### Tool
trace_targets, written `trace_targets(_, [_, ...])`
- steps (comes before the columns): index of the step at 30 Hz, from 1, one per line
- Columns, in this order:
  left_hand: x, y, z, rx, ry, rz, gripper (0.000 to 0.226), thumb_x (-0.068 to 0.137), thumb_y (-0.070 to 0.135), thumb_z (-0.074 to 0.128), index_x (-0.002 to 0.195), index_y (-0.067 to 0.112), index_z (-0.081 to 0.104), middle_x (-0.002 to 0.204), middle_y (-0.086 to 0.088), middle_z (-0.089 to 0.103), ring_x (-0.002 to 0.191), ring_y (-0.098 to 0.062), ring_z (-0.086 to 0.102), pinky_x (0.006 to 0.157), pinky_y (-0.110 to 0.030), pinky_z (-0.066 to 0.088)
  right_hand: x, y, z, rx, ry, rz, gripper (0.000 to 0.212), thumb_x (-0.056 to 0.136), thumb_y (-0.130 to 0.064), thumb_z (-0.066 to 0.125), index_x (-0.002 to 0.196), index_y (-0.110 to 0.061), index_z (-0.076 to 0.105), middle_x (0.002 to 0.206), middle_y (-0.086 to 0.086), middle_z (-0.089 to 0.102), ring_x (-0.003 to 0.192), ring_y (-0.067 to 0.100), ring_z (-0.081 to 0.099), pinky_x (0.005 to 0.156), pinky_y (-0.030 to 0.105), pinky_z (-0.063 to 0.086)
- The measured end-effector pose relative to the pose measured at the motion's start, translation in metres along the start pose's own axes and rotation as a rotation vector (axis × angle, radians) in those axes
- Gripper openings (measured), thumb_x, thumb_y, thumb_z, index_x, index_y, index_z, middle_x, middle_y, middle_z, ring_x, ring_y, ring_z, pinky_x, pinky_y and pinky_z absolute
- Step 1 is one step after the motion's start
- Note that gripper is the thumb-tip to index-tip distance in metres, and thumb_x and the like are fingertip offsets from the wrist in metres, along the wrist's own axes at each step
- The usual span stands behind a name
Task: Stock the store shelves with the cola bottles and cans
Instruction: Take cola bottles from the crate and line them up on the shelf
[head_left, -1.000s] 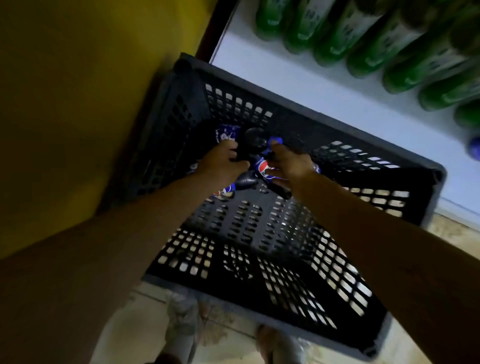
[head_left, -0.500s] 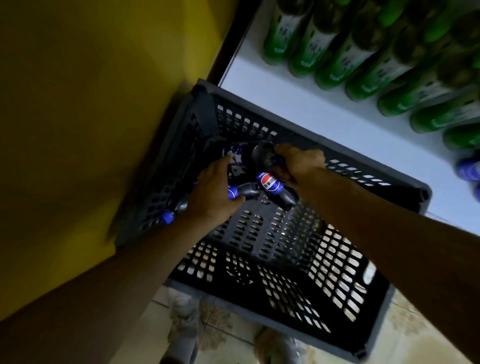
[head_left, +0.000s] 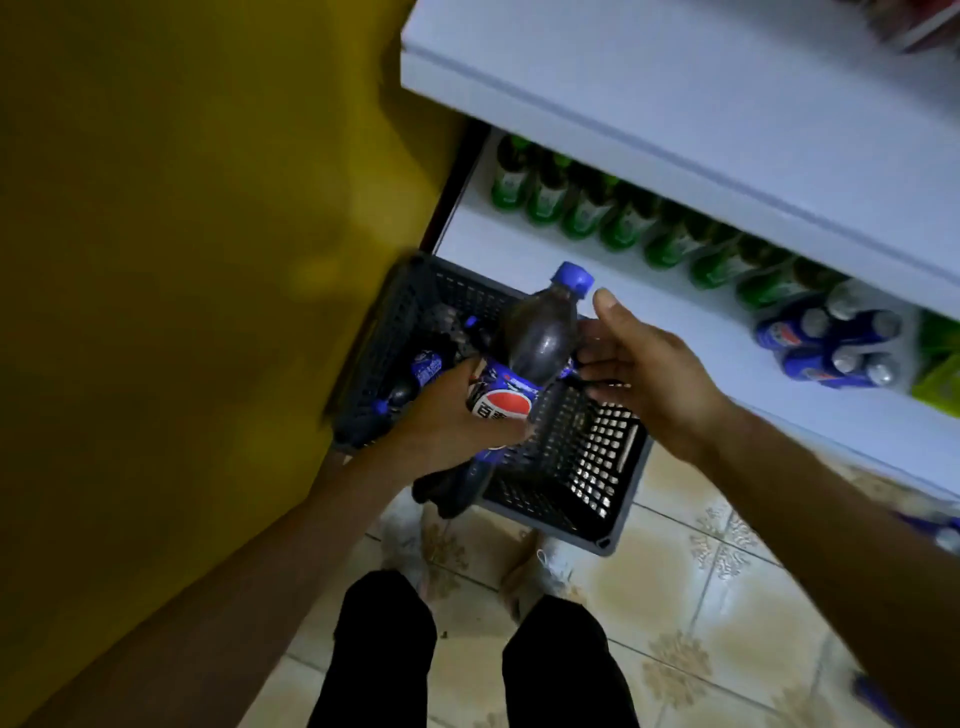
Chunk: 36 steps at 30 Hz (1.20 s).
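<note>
1 bottle (head_left: 540, 338): dark cola, blue cap, blue label. We hold it tilted above the crate (head_left: 571, 467), cap toward the lower shelf (head_left: 498, 244).

Left hand (head_left: 447, 415): fingers curled round the bottle at its label, clamped on it. A dark shape shows just below this hand; we cannot tell what it is.

Right hand (head_left: 644, 369): fingers apart and nearly straight, thumb up, palm facing the bottle's upper half, just beside it. We cannot tell whether it touches.

1 crate: dark, slotted, on the tiled floor (head_left: 701, 597), against the yellow wall (head_left: 182, 260) and in front of the lower shelf.

Loose bottles (head_left: 426, 366): at least 2, lying in the crate's left end.

Lower shelf, white: 1 row of green bottles (head_left: 623, 223) along the back; 1 wrapped cola pack (head_left: 831, 343) to their right.

1 upper shelf (head_left: 675, 104): white, overhanging the green bottles.

2 legs (head_left: 384, 649): ours, in black trousers, near the crate.
</note>
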<state>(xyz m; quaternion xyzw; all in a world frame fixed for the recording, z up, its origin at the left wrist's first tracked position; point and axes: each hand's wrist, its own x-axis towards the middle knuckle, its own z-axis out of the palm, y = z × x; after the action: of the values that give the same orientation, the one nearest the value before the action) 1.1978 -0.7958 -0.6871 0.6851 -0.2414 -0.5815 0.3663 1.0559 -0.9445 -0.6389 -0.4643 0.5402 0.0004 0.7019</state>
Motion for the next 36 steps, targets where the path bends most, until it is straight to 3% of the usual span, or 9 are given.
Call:
trace_targets(3, [-0.063, 0.062, 0.003, -0.198, -0.103, 0.020, 0.033, 0.067, 0.010, 0.081, 0.093, 0.023, 0.065, 0.079, 0.007, 0.073, 0.074, -0.007, 0.069, 0.066, -0.018, 0.053, -0.073, -0.023, 0.018, 0.214, -0.092, -0.127, 0.057, 0.078, -0.062, 0.056, 0.109, -0.016, 0.070, 0.107, 0.008, 0.072, 0.095, 0.019, 0.068, 0.074, 0.025, 0.053])
trace_targets(5, [-0.105, 0.102, 0.003, -0.274, -0.161, 0.025, 0.026, 0.063, 0.014, 0.075, 0.088, 0.017, 0.068, 0.076, -0.001, 0.073, 0.070, -0.013, 0.069, 0.064, -0.022, 0.054, -0.121, -0.043, 0.033, 0.325, -0.139, -0.197, 0.058, 0.079, -0.057, 0.062, 0.114, -0.011, 0.067, 0.113, 0.015, 0.070, 0.099, 0.026, 0.067, 0.077, 0.031, 0.054])
trace_targets(8, [-0.159, 0.158, 0.001, -0.305, -0.227, 0.058, 0.012, 0.064, 0.013, 0.071, 0.074, 0.020, 0.075, 0.071, -0.005, 0.073, 0.063, -0.016, 0.070, 0.058, -0.024, 0.055, -0.185, -0.071, 0.054, 0.384, -0.101, -0.305, 0.052, 0.076, -0.046, 0.073, 0.111, -0.008, 0.066, 0.101, 0.021, 0.069, 0.086, 0.035, 0.062, 0.072, 0.043, 0.046])
trace_targets(10, [-0.188, 0.187, -0.003, -0.297, -0.266, 0.104, 0.016, 0.065, 0.012, 0.069, 0.071, 0.025, 0.076, 0.070, -0.003, 0.073, 0.062, -0.014, 0.070, 0.056, -0.022, 0.054, -0.220, -0.089, 0.062, 0.414, -0.022, -0.387, 0.047, 0.071, -0.043, 0.075, 0.104, -0.010, 0.069, 0.094, 0.016, 0.072, 0.081, 0.030, 0.066, 0.071, 0.040, 0.051])
trace_targets(15, [-0.239, 0.232, -0.011, -0.271, -0.357, 0.228, 0.021, 0.067, 0.016, 0.069, 0.076, 0.033, 0.076, 0.075, -0.001, 0.074, 0.068, -0.014, 0.070, 0.061, -0.023, 0.055, -0.283, -0.123, 0.075, 0.404, 0.088, -0.574, 0.037, 0.074, -0.040, 0.075, 0.100, -0.015, 0.070, 0.089, 0.010, 0.074, 0.076, 0.023, 0.071, 0.064, 0.030, 0.055])
trace_targets(20, [-0.264, 0.256, -0.006, -0.322, -0.380, 0.270, 0.030, 0.051, 0.024, 0.076, 0.081, 0.018, 0.072, 0.074, -0.007, 0.071, 0.063, -0.016, 0.068, 0.058, -0.025, 0.056, -0.322, -0.143, 0.079, 0.371, 0.212, -0.630, 0.044, 0.073, -0.046, 0.073, 0.103, -0.014, 0.069, 0.091, 0.007, 0.075, 0.080, 0.022, 0.072, 0.065, 0.027, 0.054])
trace_targets(24, [-0.283, 0.275, 0.007, -0.234, -0.438, 0.275, 0.031, 0.063, 0.022, 0.071, 0.091, 0.010, 0.065, 0.075, -0.007, 0.071, 0.063, -0.016, 0.068, 0.056, -0.024, 0.054, -0.351, -0.142, 0.072, 0.366, 0.281, -0.656, 0.049, 0.071, -0.053, 0.070, 0.103, -0.016, 0.069, 0.086, 0.006, 0.074, 0.072, 0.020, 0.069, 0.055, 0.028, 0.048])
trace_targets(33, [-0.325, 0.306, 0.076, -0.120, -0.447, 0.353, 0.050, 0.054, 0.033, 0.078, 0.095, 0.010, 0.063, 0.076, -0.009, 0.070, 0.064, -0.018, 0.068, 0.056, -0.026, 0.054, -0.415, -0.128, 0.019, 0.460, 0.285, -0.742, 0.066, 0.064, -0.057, 0.078, 0.112, -0.013, 0.067, 0.099, 0.011, 0.074, 0.089, 0.028, 0.071, 0.081, 0.041, 0.058])
trace_targets(36, [-0.339, 0.326, 0.118, -0.120, -0.459, 0.437, 0.060, 0.048, 0.038, 0.078, 0.100, 0.010, 0.063, 0.081, -0.010, 0.070, 0.067, -0.018, 0.067, 0.058, -0.027, 0.054, -0.448, -0.129, -0.019, 0.411, 0.299, -0.802, 0.058, 0.069, -0.056, 0.072, 0.111, -0.016, 0.068, 0.097, 0.009, 0.074, 0.086, 0.024, 0.072, 0.074, 0.038, 0.059])
